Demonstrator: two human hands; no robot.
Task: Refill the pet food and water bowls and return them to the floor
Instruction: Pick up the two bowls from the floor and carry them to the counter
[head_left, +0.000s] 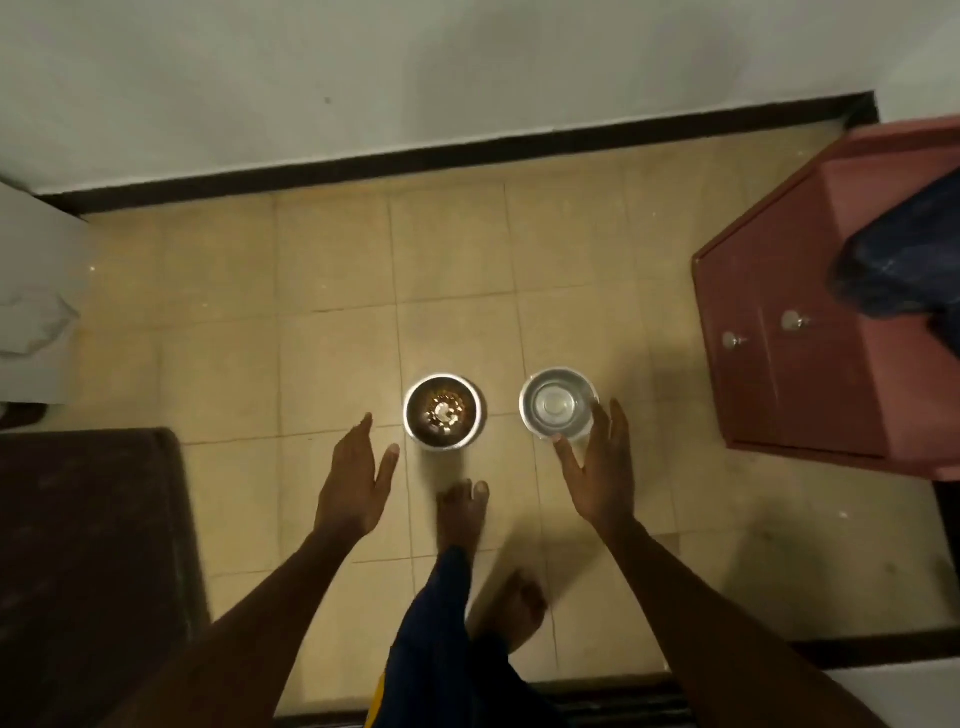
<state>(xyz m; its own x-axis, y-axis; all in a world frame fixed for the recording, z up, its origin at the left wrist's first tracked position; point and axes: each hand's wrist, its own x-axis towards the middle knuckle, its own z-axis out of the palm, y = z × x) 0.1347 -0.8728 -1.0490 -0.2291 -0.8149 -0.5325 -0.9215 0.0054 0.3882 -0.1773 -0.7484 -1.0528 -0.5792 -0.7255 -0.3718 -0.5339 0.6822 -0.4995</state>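
Note:
Two steel bowls stand side by side on the tan tiled floor. The food bowl (442, 409) on the left holds brown kibble with a pale piece in the middle. The water bowl (557, 404) on the right holds clear water. My left hand (354, 480) hovers open just left of and below the food bowl, not touching it. My right hand (602, 465) is open too, with its fingers spread around the near right side of the water bowl's rim; whether they touch it is unclear.
A red-brown cabinet (810, 358) with two round knobs stands at the right, dark blue cloth (904, 270) draped over it. A dark mat (88, 561) lies at the lower left. My bare feet (462, 512) stand just behind the bowls. A white wall with black skirting (415, 156) runs behind.

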